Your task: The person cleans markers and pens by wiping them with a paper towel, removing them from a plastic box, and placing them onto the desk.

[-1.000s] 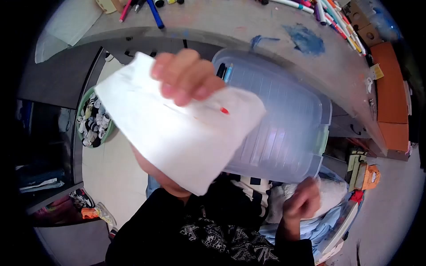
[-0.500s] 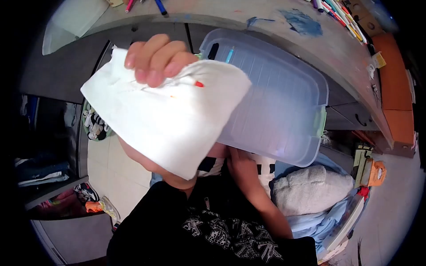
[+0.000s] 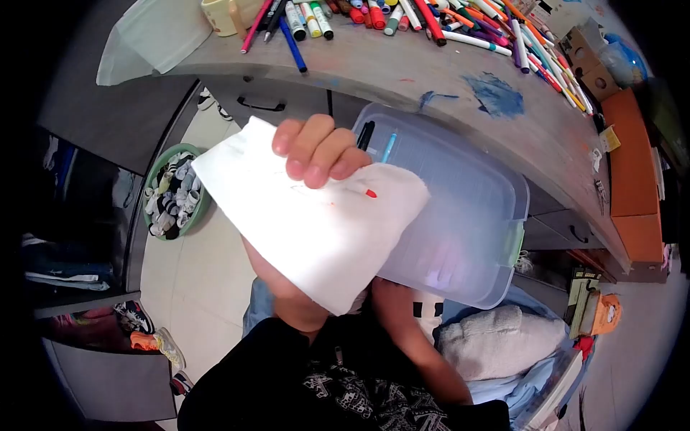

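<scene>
My left hand (image 3: 320, 151) is closed on a white cloth (image 3: 316, 233), its fingers folded over the upper edge. A small red tip or mark (image 3: 371, 193) shows on the cloth beside the fingers; I cannot make out which. Behind the cloth, a clear plastic bin (image 3: 467, 223) lies tilted below the desk, with a black marker (image 3: 366, 135) and a light blue marker (image 3: 389, 147) inside. My right hand (image 3: 393, 296) is low, by the bin's near edge, its fingers hidden behind the cloth and bin.
Many markers (image 3: 435, 32) lie on the paint-stained desk (image 3: 402, 72), near a cup (image 3: 223, 18). A green basket of socks (image 3: 198, 208) stands on the floor at left. At lower right are a grey towel (image 3: 499, 341) and an orange box (image 3: 636, 172).
The view has shifted, showing more of the desk and its markers. In the frame, my left hand and the cloth now sit farther right and lower. My left hand's hold is unchanged.
</scene>
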Motion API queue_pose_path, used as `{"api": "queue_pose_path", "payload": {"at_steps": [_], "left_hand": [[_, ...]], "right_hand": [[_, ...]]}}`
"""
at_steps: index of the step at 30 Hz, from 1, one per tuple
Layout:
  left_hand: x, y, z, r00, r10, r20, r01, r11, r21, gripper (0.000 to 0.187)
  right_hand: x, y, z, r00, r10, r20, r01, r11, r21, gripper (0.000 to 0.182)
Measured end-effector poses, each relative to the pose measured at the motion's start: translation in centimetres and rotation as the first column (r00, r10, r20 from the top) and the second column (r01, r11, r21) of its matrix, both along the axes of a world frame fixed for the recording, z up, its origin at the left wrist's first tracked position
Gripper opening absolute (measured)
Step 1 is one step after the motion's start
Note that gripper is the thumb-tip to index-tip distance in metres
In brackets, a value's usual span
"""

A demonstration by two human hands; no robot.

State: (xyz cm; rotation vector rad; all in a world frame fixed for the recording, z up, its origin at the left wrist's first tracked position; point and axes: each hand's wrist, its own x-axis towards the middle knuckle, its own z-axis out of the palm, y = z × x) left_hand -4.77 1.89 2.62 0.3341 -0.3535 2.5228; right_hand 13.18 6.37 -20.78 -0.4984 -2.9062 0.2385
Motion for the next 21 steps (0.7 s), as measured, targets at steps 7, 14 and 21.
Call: {"api": "queue_pose_path", "payload": {"at_steps": [7,14,21], "left_hand": [[0.1,-0.6,-0.2,1.0,-0.026,-0.01,0.026,0.999,-0.024,0.019],[0.6,-0.3,-0.3,0.998,-0.053,0.032,0.053,0.999,-0.006,0.02],[0.4,0.0,0.2,0.99,-0.114,0.083,0.114,0.994,0.005,0.017]], "right_hand": [[0.4,1.0,-0.8,0.998,0.022,-0.065,-0.03,0.992,-0.122,0.036],[2.4,1.2,1.7,0.979,0.204,0.025,-0.179,0.903,-0.391,0.039],[3.0,2.7,23.2,0.882,0.402,-0.245,-0.459,0.621,-0.635,0.047]]}}
